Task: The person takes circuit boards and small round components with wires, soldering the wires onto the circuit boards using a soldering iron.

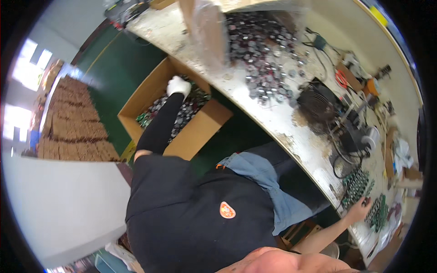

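Note:
My left hand, in a white glove with a black sleeve up the arm, reaches down into an open cardboard box on the floor. The box is full of small round dark and silvery parts. The glove rests on top of the parts, and its grip is hidden. My right hand, bare, lies on the workbench at the lower right. Its fingers are spread against rows of green circuit boards, with a second green batch just beside it.
A heap of silvery round parts and a clear plastic bag cover the bench's far end. A black fan-like unit, cables and tools crowd the middle. Stacked brown cartons stand on the green floor to the left, near a white panel.

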### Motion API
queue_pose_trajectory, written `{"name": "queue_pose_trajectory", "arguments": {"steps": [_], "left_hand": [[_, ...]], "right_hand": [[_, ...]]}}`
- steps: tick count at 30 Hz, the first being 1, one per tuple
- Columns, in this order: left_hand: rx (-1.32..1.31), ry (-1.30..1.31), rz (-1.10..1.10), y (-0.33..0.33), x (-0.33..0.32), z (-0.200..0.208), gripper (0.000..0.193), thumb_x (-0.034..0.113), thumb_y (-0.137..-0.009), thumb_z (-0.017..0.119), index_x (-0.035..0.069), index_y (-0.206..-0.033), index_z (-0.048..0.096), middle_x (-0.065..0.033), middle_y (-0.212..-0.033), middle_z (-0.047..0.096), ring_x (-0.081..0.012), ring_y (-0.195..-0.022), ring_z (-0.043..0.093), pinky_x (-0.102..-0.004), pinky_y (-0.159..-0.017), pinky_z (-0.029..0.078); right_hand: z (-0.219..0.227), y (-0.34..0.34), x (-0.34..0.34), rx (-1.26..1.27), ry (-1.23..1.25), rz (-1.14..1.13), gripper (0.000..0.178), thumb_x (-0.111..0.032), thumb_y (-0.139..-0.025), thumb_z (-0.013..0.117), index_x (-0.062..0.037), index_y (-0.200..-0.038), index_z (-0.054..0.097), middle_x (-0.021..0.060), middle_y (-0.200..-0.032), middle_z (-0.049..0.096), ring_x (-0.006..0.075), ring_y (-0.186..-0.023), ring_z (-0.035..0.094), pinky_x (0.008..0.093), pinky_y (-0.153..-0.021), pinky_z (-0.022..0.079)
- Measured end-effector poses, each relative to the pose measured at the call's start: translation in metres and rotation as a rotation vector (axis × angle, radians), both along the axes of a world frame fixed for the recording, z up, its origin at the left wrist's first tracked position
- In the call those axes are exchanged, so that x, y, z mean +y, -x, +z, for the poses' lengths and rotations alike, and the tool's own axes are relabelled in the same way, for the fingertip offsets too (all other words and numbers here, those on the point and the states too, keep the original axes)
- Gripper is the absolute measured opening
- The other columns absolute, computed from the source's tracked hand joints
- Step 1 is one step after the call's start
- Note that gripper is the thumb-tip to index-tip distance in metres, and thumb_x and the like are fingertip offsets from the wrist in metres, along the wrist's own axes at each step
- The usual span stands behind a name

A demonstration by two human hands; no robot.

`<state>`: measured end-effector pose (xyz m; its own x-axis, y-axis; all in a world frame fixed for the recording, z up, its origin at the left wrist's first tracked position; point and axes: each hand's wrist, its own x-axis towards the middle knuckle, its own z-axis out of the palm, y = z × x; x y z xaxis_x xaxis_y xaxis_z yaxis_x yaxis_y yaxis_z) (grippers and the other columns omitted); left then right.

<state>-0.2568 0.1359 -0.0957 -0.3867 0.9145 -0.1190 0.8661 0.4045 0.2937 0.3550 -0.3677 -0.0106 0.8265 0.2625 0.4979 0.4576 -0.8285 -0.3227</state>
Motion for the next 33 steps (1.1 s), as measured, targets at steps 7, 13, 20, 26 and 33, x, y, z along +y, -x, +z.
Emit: {"name": "queue_pose_trajectory", "arguments": {"steps": [7, 13, 20, 26, 33], "left_hand": [[-0.387, -0.800, -0.714, -0.099, -0.129, 0.094, 0.023, 0.009, -0.072, 0.069, 0.003, -0.094, 0.063, -0.0122, -0.094, 0.062, -0.0266, -0.085, 0.061, -0.0349, -0.076, 0.049], [-0.240, -0.496, -0.870, -0.163, -0.121, 0.096, 0.037, 0.037, -0.074, 0.073, 0.007, -0.095, 0.063, -0.0150, -0.092, 0.063, -0.0327, -0.084, 0.063, -0.0402, -0.073, 0.049], [-0.392, -0.534, -0.877, -0.174, -0.080, 0.044, 0.031, 0.030, -0.075, 0.071, 0.004, -0.088, 0.061, -0.0168, -0.081, 0.063, -0.0338, -0.078, 0.061, -0.0413, -0.070, 0.048], [-0.465, -0.662, -0.871, -0.160, -0.097, 0.055, 0.015, 0.015, -0.078, 0.069, 0.004, -0.088, 0.065, -0.0086, -0.080, 0.068, -0.0189, -0.074, 0.064, -0.0300, -0.072, 0.049], [-1.391, -0.325, -0.473, -0.170, -0.114, 0.075, 0.013, 0.004, -0.084, 0.068, -0.001, -0.093, 0.060, -0.0038, -0.070, 0.062, -0.0064, -0.048, 0.050, -0.0195, -0.046, 0.040]], "right_hand": [[0.003, 0.047, -0.002, 0.681, -1.456, 0.267, 0.037, -0.027, -0.095, 0.041, -0.0036, -0.121, 0.052, 0.0105, -0.108, 0.063, 0.0164, -0.073, 0.058, 0.0254, -0.059, 0.043], [0.012, 0.134, -0.018, 0.684, -1.405, 0.447, 0.025, -0.017, -0.096, 0.048, -0.0001, -0.114, 0.051, 0.0145, -0.100, 0.062, 0.0145, -0.067, 0.055, 0.0251, -0.054, 0.040], [0.010, 0.191, -0.088, 0.697, -1.117, 0.473, 0.041, 0.002, -0.087, 0.055, -0.0017, -0.126, 0.044, 0.0144, -0.104, 0.063, 0.0118, -0.069, 0.055, 0.0218, -0.058, 0.042], [0.007, 0.200, -0.087, 0.756, -0.964, 0.434, 0.034, 0.005, -0.084, 0.059, 0.0026, -0.117, 0.053, 0.0084, -0.094, 0.058, 0.0127, -0.067, 0.055, 0.0217, -0.056, 0.041], [0.029, 0.200, -0.033, 0.782, -0.843, 0.498, 0.034, 0.007, -0.082, 0.062, 0.0030, -0.115, 0.056, 0.0073, -0.098, 0.060, 0.0111, -0.069, 0.059, 0.0208, -0.058, 0.047]]}}
